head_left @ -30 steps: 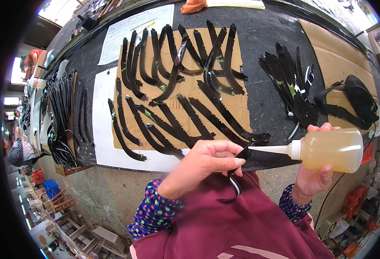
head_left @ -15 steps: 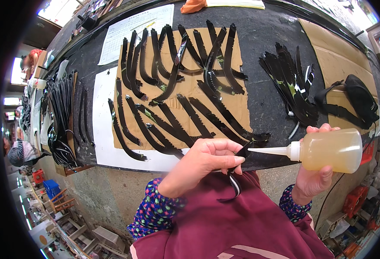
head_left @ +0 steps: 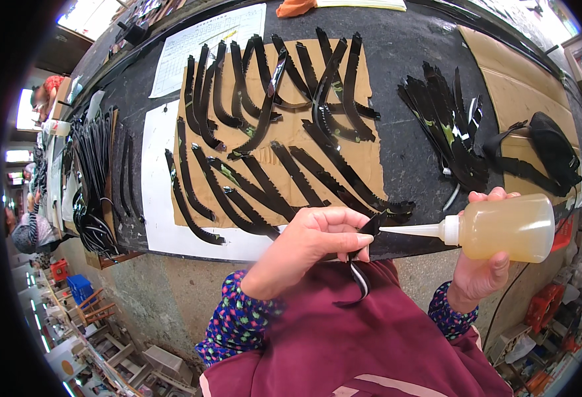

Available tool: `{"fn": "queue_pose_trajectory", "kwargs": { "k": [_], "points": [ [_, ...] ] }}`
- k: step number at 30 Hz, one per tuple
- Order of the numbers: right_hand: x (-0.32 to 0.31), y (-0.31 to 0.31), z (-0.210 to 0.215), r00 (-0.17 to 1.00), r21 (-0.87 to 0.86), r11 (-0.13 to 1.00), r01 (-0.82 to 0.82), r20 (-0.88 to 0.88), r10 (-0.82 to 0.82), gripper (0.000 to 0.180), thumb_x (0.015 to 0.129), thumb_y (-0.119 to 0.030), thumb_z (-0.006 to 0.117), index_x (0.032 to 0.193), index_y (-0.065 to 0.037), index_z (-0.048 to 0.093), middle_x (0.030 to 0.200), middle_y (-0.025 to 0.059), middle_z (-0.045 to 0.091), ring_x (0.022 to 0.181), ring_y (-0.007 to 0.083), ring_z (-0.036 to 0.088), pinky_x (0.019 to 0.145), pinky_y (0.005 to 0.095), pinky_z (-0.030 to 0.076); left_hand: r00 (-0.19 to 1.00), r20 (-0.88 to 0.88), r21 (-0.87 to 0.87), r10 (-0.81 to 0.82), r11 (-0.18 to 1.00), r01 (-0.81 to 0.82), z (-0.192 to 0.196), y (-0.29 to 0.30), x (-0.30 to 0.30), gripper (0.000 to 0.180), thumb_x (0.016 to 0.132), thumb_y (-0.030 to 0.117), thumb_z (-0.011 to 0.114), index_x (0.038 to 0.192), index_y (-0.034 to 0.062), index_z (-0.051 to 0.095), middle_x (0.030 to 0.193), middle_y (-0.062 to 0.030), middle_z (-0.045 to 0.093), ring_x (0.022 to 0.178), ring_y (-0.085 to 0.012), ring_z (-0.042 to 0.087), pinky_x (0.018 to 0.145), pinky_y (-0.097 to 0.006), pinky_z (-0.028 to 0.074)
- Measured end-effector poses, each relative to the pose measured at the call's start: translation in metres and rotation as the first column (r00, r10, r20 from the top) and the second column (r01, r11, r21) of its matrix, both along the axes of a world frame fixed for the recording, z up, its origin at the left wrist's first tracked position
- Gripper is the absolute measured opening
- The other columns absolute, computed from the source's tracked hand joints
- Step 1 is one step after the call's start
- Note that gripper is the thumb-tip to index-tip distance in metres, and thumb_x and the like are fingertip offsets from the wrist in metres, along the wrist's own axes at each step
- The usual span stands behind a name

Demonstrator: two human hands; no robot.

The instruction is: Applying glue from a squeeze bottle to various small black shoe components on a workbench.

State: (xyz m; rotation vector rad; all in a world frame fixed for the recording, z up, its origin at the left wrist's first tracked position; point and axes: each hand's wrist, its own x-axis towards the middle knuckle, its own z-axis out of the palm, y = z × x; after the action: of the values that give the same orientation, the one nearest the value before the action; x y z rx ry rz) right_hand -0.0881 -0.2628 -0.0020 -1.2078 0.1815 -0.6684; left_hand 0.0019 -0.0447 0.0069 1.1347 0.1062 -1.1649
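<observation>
Between the thumb and fingers of my left hand (head_left: 320, 239) is a narrow black strip (head_left: 359, 281), its curled tail hanging down in front of my apron. My right hand (head_left: 479, 274) grips a squeeze bottle (head_left: 508, 228) of yellowish liquid, tilted onto its side. The bottle's white tapered nozzle (head_left: 413, 229) points left, its tip at the strip's upper end by my left fingertips; whether they touch I cannot tell. Several black strips with notched edges (head_left: 264, 135) lie spread over a cardboard sheet (head_left: 284, 159) on the dark table.
At the right lie a bundle of black strips (head_left: 446, 126), a black strapped pouch (head_left: 552, 155) and more cardboard (head_left: 502, 73). White paper (head_left: 158, 165) sticks out under the central cardboard; a printed sheet (head_left: 205, 40) lies behind. Long strips (head_left: 92, 178) hang at the left edge.
The strip's upper end and my left fingers have shifted slightly upward. My right hand keeps the bottle almost in the same place.
</observation>
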Motion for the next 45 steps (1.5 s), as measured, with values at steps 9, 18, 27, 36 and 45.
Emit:
{"fn": "queue_pose_trajectory", "kwargs": {
  "k": [9, 18, 27, 36, 45],
  "points": [
    [-0.0017, -0.0001, -0.0009, 1.000, 0.024, 1.000, 0.003, -0.018, -0.003, 0.085, 0.066, -0.035, 0.076, 0.128, -0.001, 0.030, 0.117, 0.0132, 0.041, 0.109, 0.0311, 0.047, 0.086, 0.0376, 0.043, 1.000, -0.013, -0.014, -0.003, 1.000, 0.003, -0.0028, 0.0000, 0.0010, 0.018, 0.083, 0.011, 0.060, 0.097, -0.0007, 0.060, 0.076, -0.0014, 0.062, 0.066, -0.0027, 0.049, 0.060, -0.016, 0.037],
    [-0.0027, -0.0005, -0.0027, 1.000, 0.049, 0.999, -0.001, -0.019, 0.002, 0.085, 0.067, -0.035, 0.076, 0.129, -0.002, 0.029, 0.120, 0.0139, 0.041, 0.112, 0.0310, 0.045, 0.087, 0.0378, 0.042, 0.997, -0.071, -0.038, 0.024, 0.999, -0.027, -0.0064, 0.0000, 0.0008, 0.018, 0.083, 0.010, 0.061, 0.097, -0.0012, 0.059, 0.077, -0.0025, 0.062, 0.066, -0.0030, 0.050, 0.061, -0.016, 0.037],
    [-0.0022, 0.0011, -0.0058, 0.999, 0.032, 0.999, 0.023, -0.035, -0.022, 0.082, 0.066, -0.034, 0.074, 0.129, -0.003, 0.032, 0.117, 0.0121, 0.041, 0.109, 0.0289, 0.044, 0.090, 0.0439, 0.040, 0.997, -0.070, -0.045, 0.015, 0.999, -0.018, -0.0084, -0.0008, 0.0003, 0.020, 0.082, 0.010, 0.061, 0.098, -0.0013, 0.059, 0.077, -0.0031, 0.063, 0.067, -0.0036, 0.051, 0.061, -0.016, 0.038],
    [-0.0028, 0.0006, -0.0079, 0.999, 0.040, 0.998, 0.042, -0.035, -0.041, 0.081, 0.067, -0.034, 0.073, 0.129, -0.003, 0.032, 0.118, 0.0124, 0.041, 0.110, 0.0292, 0.044, 0.092, 0.0452, 0.039, 0.998, -0.070, -0.022, 0.003, 1.000, -0.005, -0.0066, -0.0019, -0.0013, 0.021, 0.082, 0.010, 0.061, 0.099, -0.0017, 0.058, 0.077, -0.0046, 0.063, 0.066, -0.0042, 0.051, 0.060, -0.016, 0.037],
    [-0.0026, 0.0006, -0.0081, 0.998, 0.048, 0.997, 0.056, -0.040, -0.054, 0.081, 0.068, -0.034, 0.073, 0.131, -0.004, 0.031, 0.122, 0.0133, 0.041, 0.113, 0.0305, 0.043, 0.094, 0.0462, 0.037, 0.997, -0.080, -0.045, 0.000, 0.999, -0.004, -0.0089, -0.0023, -0.0057, 0.022, 0.083, 0.008, 0.061, 0.102, -0.0021, 0.058, 0.077, -0.0066, 0.064, 0.068, -0.0073, 0.057, 0.061, -0.017, 0.040]
  ]
}}
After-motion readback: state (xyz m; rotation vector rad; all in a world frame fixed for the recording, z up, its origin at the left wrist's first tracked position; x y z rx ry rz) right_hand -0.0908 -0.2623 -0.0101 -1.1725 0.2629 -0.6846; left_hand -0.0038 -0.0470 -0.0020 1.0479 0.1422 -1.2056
